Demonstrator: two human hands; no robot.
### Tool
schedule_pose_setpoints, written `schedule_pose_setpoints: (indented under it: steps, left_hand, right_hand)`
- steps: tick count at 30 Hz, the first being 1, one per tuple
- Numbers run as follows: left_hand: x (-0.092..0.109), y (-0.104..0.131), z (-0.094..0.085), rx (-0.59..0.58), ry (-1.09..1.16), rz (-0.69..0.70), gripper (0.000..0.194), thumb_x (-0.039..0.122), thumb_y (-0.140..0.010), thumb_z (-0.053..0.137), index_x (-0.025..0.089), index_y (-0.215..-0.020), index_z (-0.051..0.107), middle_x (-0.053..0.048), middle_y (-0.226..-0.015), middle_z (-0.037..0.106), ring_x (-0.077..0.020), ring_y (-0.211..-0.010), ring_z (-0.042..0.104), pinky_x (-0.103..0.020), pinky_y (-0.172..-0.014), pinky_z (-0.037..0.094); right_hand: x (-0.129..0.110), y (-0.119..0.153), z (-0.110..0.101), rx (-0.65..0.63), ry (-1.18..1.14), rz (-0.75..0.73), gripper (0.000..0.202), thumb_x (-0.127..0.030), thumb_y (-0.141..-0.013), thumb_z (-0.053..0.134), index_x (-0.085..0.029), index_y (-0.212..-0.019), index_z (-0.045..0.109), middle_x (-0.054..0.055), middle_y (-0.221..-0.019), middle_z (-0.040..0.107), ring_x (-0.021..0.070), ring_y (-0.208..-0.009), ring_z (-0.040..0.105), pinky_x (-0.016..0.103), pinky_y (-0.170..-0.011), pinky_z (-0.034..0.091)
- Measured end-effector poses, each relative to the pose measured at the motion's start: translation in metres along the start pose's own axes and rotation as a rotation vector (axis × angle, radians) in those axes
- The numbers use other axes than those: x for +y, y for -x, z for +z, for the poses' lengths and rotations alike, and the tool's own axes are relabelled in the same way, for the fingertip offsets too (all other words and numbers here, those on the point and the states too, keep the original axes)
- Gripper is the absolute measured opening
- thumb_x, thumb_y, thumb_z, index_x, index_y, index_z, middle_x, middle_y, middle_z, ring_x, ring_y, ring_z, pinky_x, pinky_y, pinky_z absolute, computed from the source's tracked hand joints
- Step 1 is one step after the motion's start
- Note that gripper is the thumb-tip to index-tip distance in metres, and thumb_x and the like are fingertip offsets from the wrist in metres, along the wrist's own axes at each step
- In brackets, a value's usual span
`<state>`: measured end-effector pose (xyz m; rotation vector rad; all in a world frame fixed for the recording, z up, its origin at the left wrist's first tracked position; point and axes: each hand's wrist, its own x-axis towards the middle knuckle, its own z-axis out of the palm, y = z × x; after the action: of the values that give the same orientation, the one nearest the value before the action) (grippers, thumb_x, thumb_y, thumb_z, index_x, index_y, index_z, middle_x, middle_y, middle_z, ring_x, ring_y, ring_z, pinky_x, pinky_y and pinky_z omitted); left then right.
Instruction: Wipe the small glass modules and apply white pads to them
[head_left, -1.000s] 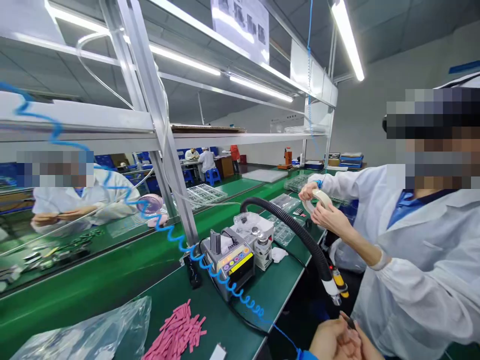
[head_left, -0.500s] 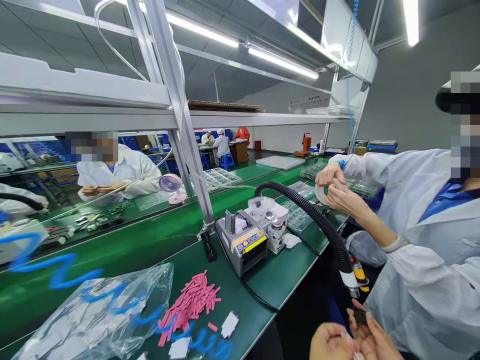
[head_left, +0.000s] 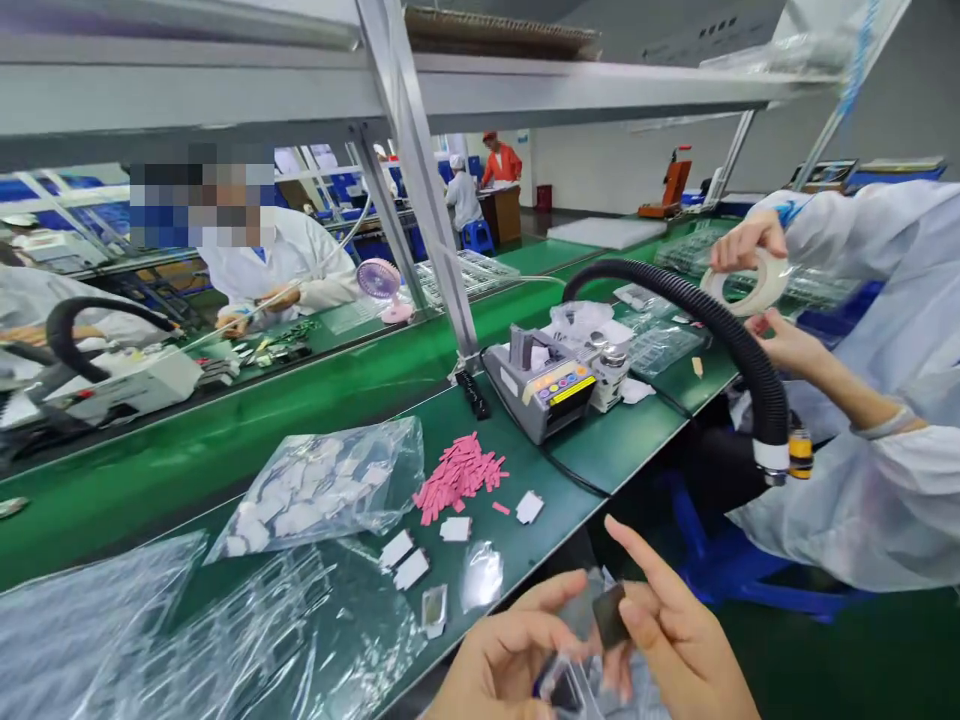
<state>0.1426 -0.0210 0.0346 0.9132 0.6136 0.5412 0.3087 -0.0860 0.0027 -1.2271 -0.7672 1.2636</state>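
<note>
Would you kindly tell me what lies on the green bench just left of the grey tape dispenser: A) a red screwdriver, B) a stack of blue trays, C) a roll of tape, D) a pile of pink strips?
D: a pile of pink strips lies on the green bench beside the grey tape dispenser.

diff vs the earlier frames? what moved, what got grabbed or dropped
The view tilted down. Both hands rose into view: the right hand pinches a small dark square piece, the left hand holds a clear plastic bag. The neighbour's tape roll lifted higher. The pink strips and tape dispenser stayed put.
</note>
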Motion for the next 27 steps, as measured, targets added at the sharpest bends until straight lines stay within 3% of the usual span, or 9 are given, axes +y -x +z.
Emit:
schedule_pose_setpoints:
  steps: [3,6,9,12,15,19,23,27]
  left_hand:
    - [0.011,0.015,-0.006,-0.083,-0.053,0.032,0.030,0.049,-0.056,0.076,0.028,-0.077,0.075,-0.008,-0.131,0.056,-0.0337,-0.116,0.054,-0.055,-0.102,0.034]
    - [0.014,0.025,-0.020,-0.153,-0.086,0.052,0.024,0.045,-0.061,0.074,0.030,-0.079,0.075,-0.007,-0.127,0.059,-0.0346,-0.123,0.048,-0.056,-0.100,0.036]
    - [0.016,0.032,-0.029,-0.181,-0.042,0.122,0.017,0.042,-0.067,0.071,0.035,-0.082,0.075,-0.005,-0.122,0.060,-0.0311,-0.124,0.047,-0.050,-0.100,0.040]
    - [0.017,0.038,-0.033,-0.169,-0.003,0.202,0.016,0.041,-0.068,0.071,0.036,-0.083,0.075,-0.004,-0.118,0.060,-0.0292,-0.120,0.049,-0.047,-0.105,0.035]
    - [0.018,0.043,-0.035,-0.206,0.018,0.183,0.018,0.042,-0.070,0.069,0.035,-0.085,0.074,-0.006,-0.120,0.058,-0.0285,-0.114,0.054,-0.049,-0.105,0.033]
    - [0.016,0.047,-0.039,-0.282,0.005,0.234,0.018,0.033,-0.075,0.066,0.031,-0.092,0.074,-0.009,-0.122,0.056,-0.0284,-0.112,0.053,-0.049,-0.104,0.033]
    - [0.015,0.047,-0.037,-0.310,-0.032,0.233,0.023,0.022,-0.077,0.065,0.033,-0.096,0.072,-0.008,-0.124,0.054,-0.0271,-0.114,0.051,-0.048,-0.104,0.031]
    - [0.015,0.045,-0.035,-0.323,-0.069,0.243,0.027,0.021,-0.077,0.065,0.035,-0.100,0.070,-0.006,-0.124,0.053,-0.0285,-0.117,0.049,-0.048,-0.105,0.030]
  right_hand:
    - [-0.002,0.005,0.026,-0.043,0.087,0.001,0.079,-0.057,-0.081,0.055,-0.025,-0.145,0.022,-0.004,-0.051,0.059,0.0165,-0.043,0.058,0.027,-0.043,0.050]
    - [0.002,0.005,0.043,-0.041,0.111,0.016,0.080,-0.057,-0.077,0.059,-0.026,-0.143,0.028,-0.004,-0.046,0.057,0.0179,-0.041,0.057,0.027,-0.042,0.049]
    - [0.006,0.005,0.054,-0.058,0.173,-0.025,0.067,-0.054,-0.077,0.061,-0.028,-0.136,0.042,-0.002,-0.048,0.058,0.0172,-0.040,0.055,0.027,-0.041,0.048]
    - [0.000,0.004,0.058,0.036,0.343,-0.340,0.035,-0.046,-0.079,0.064,-0.032,-0.110,0.060,0.001,-0.063,0.062,0.0177,-0.054,0.059,0.028,-0.050,0.051]
    - [-0.020,0.001,0.060,0.093,0.645,-0.723,0.003,-0.034,-0.083,0.061,-0.031,-0.083,0.060,0.002,-0.069,0.058,0.0180,-0.064,0.058,0.029,-0.058,0.051]
    - [-0.050,-0.004,0.064,0.027,0.992,-1.080,0.025,-0.027,-0.090,0.050,-0.023,-0.066,0.054,-0.001,-0.058,0.050,0.0152,-0.062,0.052,0.034,-0.081,0.043]
    - [-0.058,-0.005,0.061,-0.019,1.091,-1.102,0.028,-0.026,-0.092,0.048,-0.022,-0.065,0.052,-0.001,-0.058,0.051,0.0149,-0.063,0.049,0.035,-0.088,0.034]
    - [-0.054,-0.003,0.055,-0.030,1.120,-1.109,0.026,-0.025,-0.092,0.047,-0.022,-0.067,0.053,0.000,-0.058,0.054,0.0168,-0.066,0.049,0.038,-0.089,0.030]
